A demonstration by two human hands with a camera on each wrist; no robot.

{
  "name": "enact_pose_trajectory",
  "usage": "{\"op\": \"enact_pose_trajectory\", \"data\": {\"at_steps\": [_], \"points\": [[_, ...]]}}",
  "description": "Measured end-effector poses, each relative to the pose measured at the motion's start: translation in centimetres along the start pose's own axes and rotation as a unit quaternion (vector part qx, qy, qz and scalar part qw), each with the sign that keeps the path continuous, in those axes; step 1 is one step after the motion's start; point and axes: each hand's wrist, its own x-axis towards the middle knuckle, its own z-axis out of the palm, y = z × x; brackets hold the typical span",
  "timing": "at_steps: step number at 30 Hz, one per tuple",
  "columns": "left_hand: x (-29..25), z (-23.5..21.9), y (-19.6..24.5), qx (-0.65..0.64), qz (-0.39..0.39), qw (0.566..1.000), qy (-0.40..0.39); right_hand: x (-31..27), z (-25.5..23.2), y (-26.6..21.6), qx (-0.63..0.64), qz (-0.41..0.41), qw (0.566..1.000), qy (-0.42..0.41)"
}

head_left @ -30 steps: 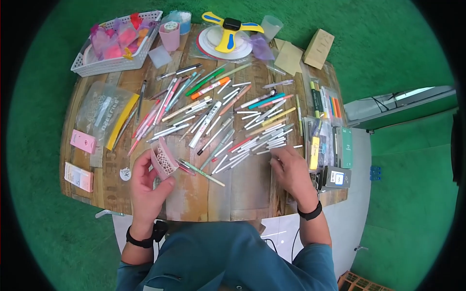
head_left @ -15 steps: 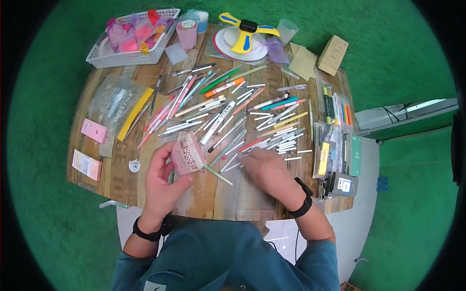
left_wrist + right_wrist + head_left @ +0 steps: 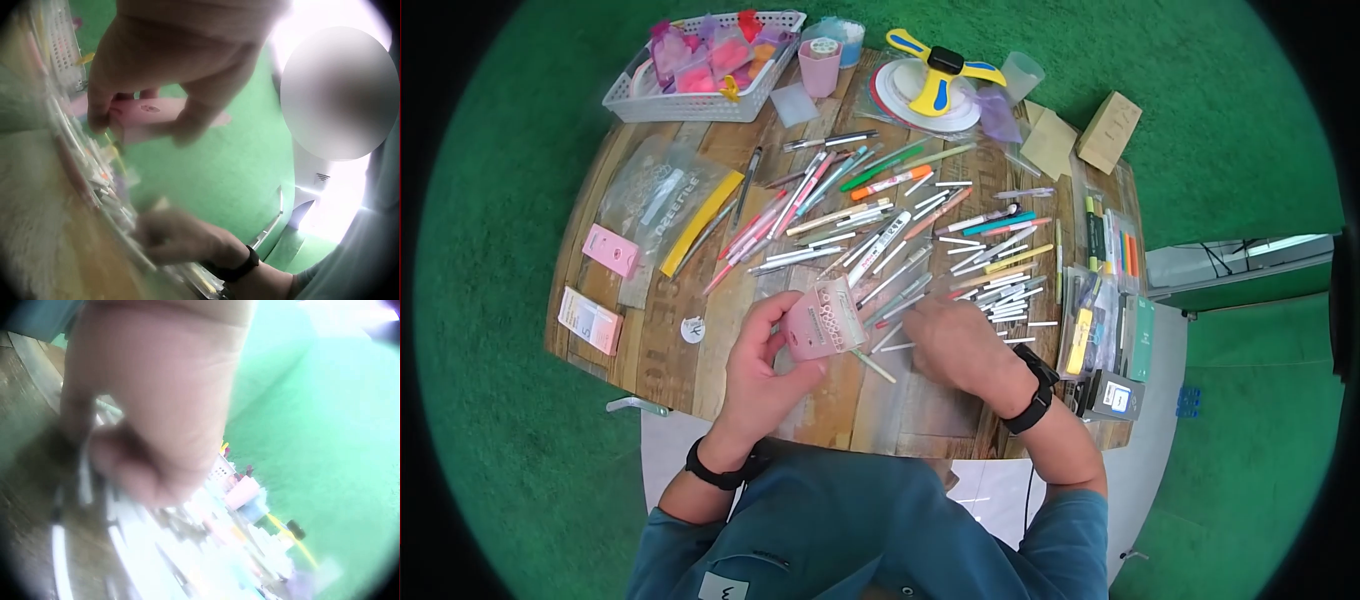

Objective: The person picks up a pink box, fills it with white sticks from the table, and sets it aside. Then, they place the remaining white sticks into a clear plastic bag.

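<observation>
A small pink box (image 3: 812,326) sits in my left hand (image 3: 770,385), thumb on one side and fingers on the other. White tube ends show packed together in its open top. My right hand (image 3: 960,342) is down among the white sticks (image 3: 1008,298), to the right of the box, with thumb and fingers curled inward. In the right wrist view a slim white stick (image 3: 85,478) stands at the pinched fingertips, blurred by motion. A green patterned pen (image 3: 876,366) lies on the table just past the box.
Many pens, a white marker (image 3: 878,248) and an orange marker (image 3: 890,183) cover the table's middle. At the back stand a white basket (image 3: 685,108), a pink cup (image 3: 820,72) and a yellow three-armed object (image 3: 940,75). Stationery packs (image 3: 1090,325) line the right edge; a zip bag (image 3: 662,205) lies left.
My right hand has come left, from the right end of the white sticks to nearer the box. My left hand has turned the box, so its pink side shows more. The head view has shifted.
</observation>
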Motion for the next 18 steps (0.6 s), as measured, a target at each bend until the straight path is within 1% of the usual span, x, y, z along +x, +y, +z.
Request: {"op": "enact_pose_trajectory", "data": {"at_steps": [4, 6, 7, 9, 10, 11, 12, 13, 14, 15, 17, 18], "points": [[-0.2, -0.2, -0.4, 0.008, -0.004, 1.0, -0.004, -0.3, 0.0, 0.5, 0.009, -0.029, 0.999, 0.025], [-0.2, -0.2, -0.6, 0.018, -0.001, 1.0, 0.0, -0.7, -0.3, 0.9, 0.051, -0.047, 0.996, 0.062], [-0.2, -0.1, -0.7, 0.022, 0.006, 1.0, -0.002, -0.9, -0.6, 0.8, 0.051, -0.054, 0.995, 0.064], [-0.2, 0.0, -0.7, 0.026, 0.012, 1.0, -0.001, -1.9, -1.9, 0.3, 0.125, 0.001, 0.979, 0.16], [-0.1, 0.0, -0.7, 0.074, 0.04, 0.996, -0.004, -2.7, -2.9, -0.3, 0.172, 0.068, 0.973, 0.141], [0.1, 0.1, -0.6, 0.121, 0.067, 0.99, -0.009, -3.3, -4.0, -1.3, 0.173, 0.067, 0.973, 0.141], [0.1, 0.2, -0.6, 0.122, 0.067, 0.99, -0.01, -3.8, -4.9, -2.3, 0.254, 0.086, 0.943, 0.198], [0.2, 0.5, -0.6, 0.135, 0.083, 0.987, -0.002, -4.4, -5.2, -2.9, 0.333, 0.105, 0.902, 0.253], [0.3, 0.7, -0.6, 0.148, 0.099, 0.984, 0.004, -4.9, -4.8, -2.8, 0.358, 0.046, 0.884, 0.297], [0.3, 0.8, -0.7, 0.148, 0.098, 0.984, -0.001, -5.2, -4.9, -3.2, 0.358, 0.05, 0.883, 0.3], [0.3, 0.7, -1.0, 0.139, 0.096, 0.985, -0.025, -5.2, -5.7, -4.8, 0.407, -0.052, 0.838, 0.361], [0.3, 0.7, -1.2, 0.14, 0.095, 0.985, -0.03, -5.1, -6.0, -5.4, 0.43, -0.066, 0.822, 0.367]]}}
